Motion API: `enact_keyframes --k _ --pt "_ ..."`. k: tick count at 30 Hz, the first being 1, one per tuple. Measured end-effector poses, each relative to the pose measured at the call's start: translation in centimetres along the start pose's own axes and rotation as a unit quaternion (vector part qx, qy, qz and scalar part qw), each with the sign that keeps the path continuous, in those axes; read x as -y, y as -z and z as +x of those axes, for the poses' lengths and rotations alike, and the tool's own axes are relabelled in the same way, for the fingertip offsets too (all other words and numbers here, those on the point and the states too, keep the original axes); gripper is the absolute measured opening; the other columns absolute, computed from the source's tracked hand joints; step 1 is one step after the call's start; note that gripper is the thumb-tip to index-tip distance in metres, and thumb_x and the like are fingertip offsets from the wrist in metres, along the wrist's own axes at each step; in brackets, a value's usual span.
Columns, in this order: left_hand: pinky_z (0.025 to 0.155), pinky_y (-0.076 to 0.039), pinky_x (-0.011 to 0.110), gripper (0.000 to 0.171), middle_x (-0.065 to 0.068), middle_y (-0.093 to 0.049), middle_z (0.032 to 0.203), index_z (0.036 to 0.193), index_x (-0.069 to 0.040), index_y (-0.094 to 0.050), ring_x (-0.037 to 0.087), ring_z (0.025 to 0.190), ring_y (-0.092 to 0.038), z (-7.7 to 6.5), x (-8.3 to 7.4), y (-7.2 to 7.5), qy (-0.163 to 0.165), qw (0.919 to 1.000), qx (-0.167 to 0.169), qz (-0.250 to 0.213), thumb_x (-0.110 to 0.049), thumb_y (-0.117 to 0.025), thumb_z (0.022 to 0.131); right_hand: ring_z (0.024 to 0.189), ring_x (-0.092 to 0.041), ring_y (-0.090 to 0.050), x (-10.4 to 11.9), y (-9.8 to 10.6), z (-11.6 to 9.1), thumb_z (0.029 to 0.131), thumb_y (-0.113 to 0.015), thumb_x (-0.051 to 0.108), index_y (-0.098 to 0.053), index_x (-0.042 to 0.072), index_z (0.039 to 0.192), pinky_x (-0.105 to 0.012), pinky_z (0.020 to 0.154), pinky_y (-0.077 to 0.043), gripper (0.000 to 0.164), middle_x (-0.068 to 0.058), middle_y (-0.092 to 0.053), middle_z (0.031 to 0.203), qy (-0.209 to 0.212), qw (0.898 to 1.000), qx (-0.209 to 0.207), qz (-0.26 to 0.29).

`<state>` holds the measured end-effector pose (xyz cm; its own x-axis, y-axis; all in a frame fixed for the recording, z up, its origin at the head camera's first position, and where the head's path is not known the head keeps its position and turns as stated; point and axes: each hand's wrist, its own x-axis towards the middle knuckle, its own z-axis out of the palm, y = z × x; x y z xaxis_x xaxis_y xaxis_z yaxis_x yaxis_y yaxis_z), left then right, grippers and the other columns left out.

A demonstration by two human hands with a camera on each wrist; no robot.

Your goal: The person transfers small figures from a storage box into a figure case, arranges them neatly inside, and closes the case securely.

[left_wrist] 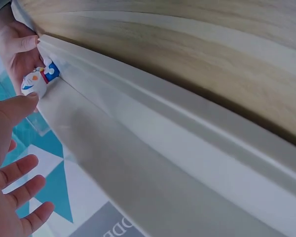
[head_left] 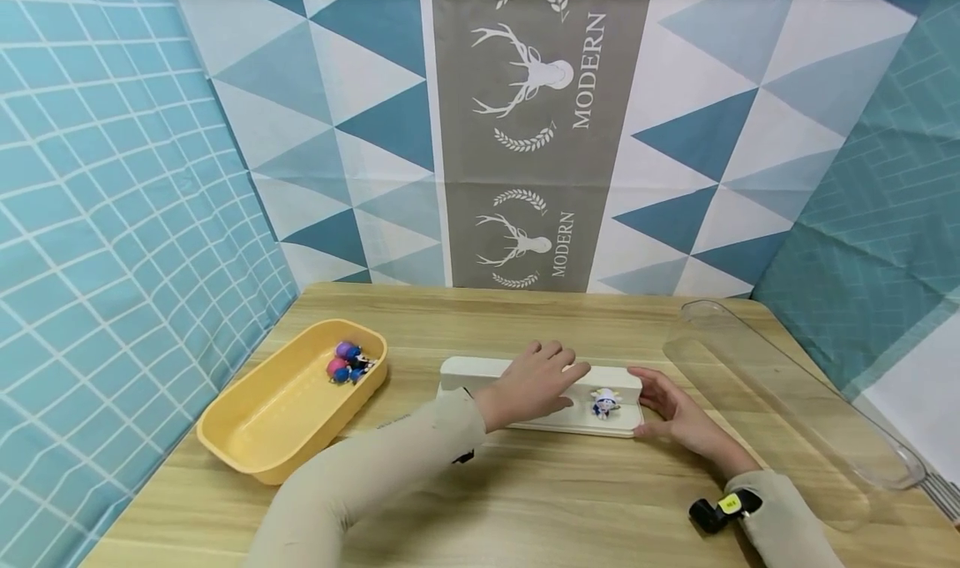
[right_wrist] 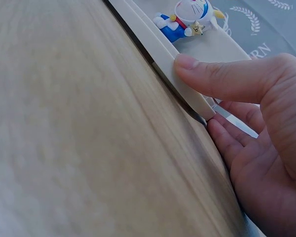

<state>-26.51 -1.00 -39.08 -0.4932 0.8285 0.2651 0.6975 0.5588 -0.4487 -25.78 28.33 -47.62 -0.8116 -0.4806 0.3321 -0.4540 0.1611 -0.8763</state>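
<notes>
A long white stepped display stand [head_left: 542, 419] lies on the table. On its right end is a small Doraemon-like figurine [head_left: 603, 403] with a white head and a blue body. My left hand [head_left: 527, 384] hovers over the middle of the stand, its fingers apart and nothing held; in the left wrist view the thumb appears near the figurine's head [left_wrist: 34, 85], though I cannot tell whether they touch. At the stand's right end, my right hand [head_left: 678, 419] grips the corner. Its thumb [right_wrist: 222, 76] lies on the front edge, with the fingers round the end.
To the left stands a yellow tray [head_left: 251, 422] with several small blue, purple and pink figurines [head_left: 348, 363] at its far end. A clear plastic cover [head_left: 787, 384] lies at the right side of the table. Patterned cloth [head_left: 375, 118] hangs behind the table.
</notes>
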Motion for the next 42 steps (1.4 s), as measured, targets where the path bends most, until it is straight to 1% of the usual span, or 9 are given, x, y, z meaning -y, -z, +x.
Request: enact_keyframes --k 6,10,13,17,21,27,30,34,42 --pt "0.083 -0.045 0.031 0.054 -0.004 -0.059 0.118 0.135 -0.024 -0.054 0.017 0.11 -0.054 -1.3 0.8 0.3 -0.01 0.9998 0.006 0.017 -0.052 -0.068 0.091 0.122 0.0 -0.049 -0.3 -0.1 -0.2 0.074 -0.081 -0.009 -0.029 -0.008 0.149 -0.014 0.1 -0.04 0.092 -0.014 -0.049 0.137 -0.011 1.0 -0.006 -0.001" --pt "0.082 -0.045 0.031 0.053 -0.003 -0.059 0.118 0.135 -0.023 -0.054 0.017 0.109 -0.054 -2.1 1.5 0.6 -0.016 0.9997 0.005 0.018 -0.049 -0.068 0.091 0.123 0.001 -0.048 -0.3 0.0 -0.3 0.073 -0.081 -0.007 -0.028 -0.008 0.15 -0.014 0.099 -0.04 0.093 -0.01 -0.048 0.138 -0.014 1.0 -0.007 -0.001" --pt "0.083 -0.045 0.032 0.053 -0.003 -0.059 0.119 0.136 -0.023 -0.053 0.017 0.11 -0.053 -2.7 2.1 0.8 -0.019 0.9997 0.007 0.015 -0.048 -0.068 0.092 0.123 0.001 -0.048 -0.2 -0.1 -0.4 0.074 -0.081 -0.007 -0.028 -0.007 0.15 -0.014 0.1 -0.04 0.093 -0.012 -0.049 0.138 -0.01 1.0 -0.006 -0.001" --pt "0.085 -0.045 0.033 0.052 -0.003 -0.058 0.117 0.136 -0.022 -0.052 0.017 0.109 -0.053 -3.5 2.8 1.1 -0.023 0.9996 0.005 0.018 -0.045 -0.069 0.092 0.123 0.001 -0.048 -0.2 -0.2 -0.4 0.075 -0.08 -0.008 -0.029 -0.007 0.15 -0.015 0.1 -0.04 0.091 -0.023 -0.046 0.138 -0.001 1.0 -0.005 -0.003" --pt "0.086 -0.046 0.035 0.047 -0.002 -0.059 0.115 0.133 -0.022 -0.054 0.018 0.109 -0.054 -4.4 3.6 1.2 -0.024 0.9994 -0.006 0.025 -0.041 -0.07 0.092 0.123 0.0 -0.049 -0.3 -0.1 -0.3 0.074 -0.08 -0.009 -0.028 -0.009 0.149 -0.015 0.1 -0.04 0.092 -0.023 -0.046 0.138 0.004 1.0 -0.006 -0.003" --pt "0.079 -0.049 0.034 0.036 0.0 -0.062 0.11 0.126 -0.02 -0.058 0.019 0.103 -0.057 -5.8 4.9 0.8 -0.027 0.9974 -0.039 0.054 -0.032 -0.069 0.094 0.123 0.0 -0.049 -0.4 0.1 -0.4 0.074 -0.079 -0.01 -0.027 -0.01 0.149 -0.015 0.1 -0.04 0.091 -0.009 -0.049 0.138 0.015 1.0 -0.005 0.0" --pt "0.077 -0.049 0.034 0.035 0.0 -0.063 0.108 0.124 -0.02 -0.058 0.019 0.101 -0.058 -6.6 5.7 0.5 -0.024 0.9962 -0.051 0.067 -0.031 -0.07 0.093 0.123 0.0 -0.049 -0.4 0.0 -0.4 0.074 -0.08 -0.011 -0.029 -0.009 0.149 -0.015 0.1 -0.041 0.09 -0.007 -0.05 0.136 0.013 1.0 -0.008 0.001" --pt "0.077 -0.049 0.036 0.036 0.001 -0.062 0.106 0.121 -0.018 -0.058 0.021 0.099 -0.058 -8.0 7.0 0.7 -0.012 0.9967 -0.061 0.051 -0.029 -0.074 0.09 0.122 0.0 -0.05 -0.3 -0.1 -0.3 0.074 -0.08 -0.01 -0.029 -0.009 0.149 -0.015 0.099 -0.041 0.091 -0.011 -0.05 0.137 0.002 1.0 -0.01 0.0" --pt "0.08 -0.048 0.038 0.04 0.004 -0.064 0.108 0.124 -0.015 -0.061 0.024 0.102 -0.057 -10.9 9.3 1.2 0.019 0.9986 -0.049 0.007 -0.027 -0.076 0.089 0.122 0.003 -0.049 -0.3 -0.1 0.0 0.073 -0.081 -0.009 -0.028 -0.01 0.149 -0.014 0.1 -0.04 0.092 -0.023 -0.046 0.137 -0.001 1.0 -0.007 -0.008"
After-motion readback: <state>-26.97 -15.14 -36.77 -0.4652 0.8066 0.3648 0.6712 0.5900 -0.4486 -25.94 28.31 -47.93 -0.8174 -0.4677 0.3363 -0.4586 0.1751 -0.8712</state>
